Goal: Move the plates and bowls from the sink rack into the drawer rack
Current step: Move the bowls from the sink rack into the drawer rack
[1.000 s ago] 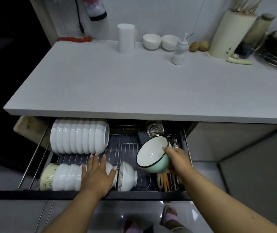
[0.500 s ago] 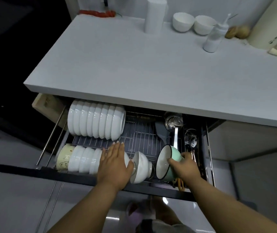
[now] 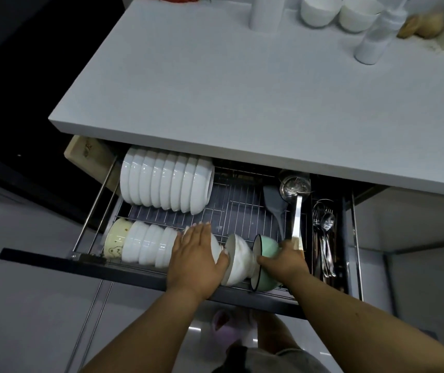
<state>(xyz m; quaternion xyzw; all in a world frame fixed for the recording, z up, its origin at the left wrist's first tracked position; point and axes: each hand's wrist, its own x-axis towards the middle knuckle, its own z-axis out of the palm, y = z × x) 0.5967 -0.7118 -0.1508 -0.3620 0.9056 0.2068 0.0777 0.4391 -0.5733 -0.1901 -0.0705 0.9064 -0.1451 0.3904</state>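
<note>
The drawer rack is pulled out under the counter. Its back row holds several white bowls on edge. In the front row stands a cream bowl, then several white bowls. My left hand lies flat on the last bowl of that row, fingers spread. A lone white bowl stands on edge to its right. My right hand grips a mint-green bowl with a dark rim, set on edge against that white bowl.
A grey spatula, a steel ladle and spoons lie in the drawer's right side. On the white counter stand two white bowls, a squeeze bottle and a white cylinder. The drawer front is dark.
My right hand lowered the mint-green bowl from above the rack into the front row against the lone white bowl. My left hand stayed on the white bowls. The view tilted down.
</note>
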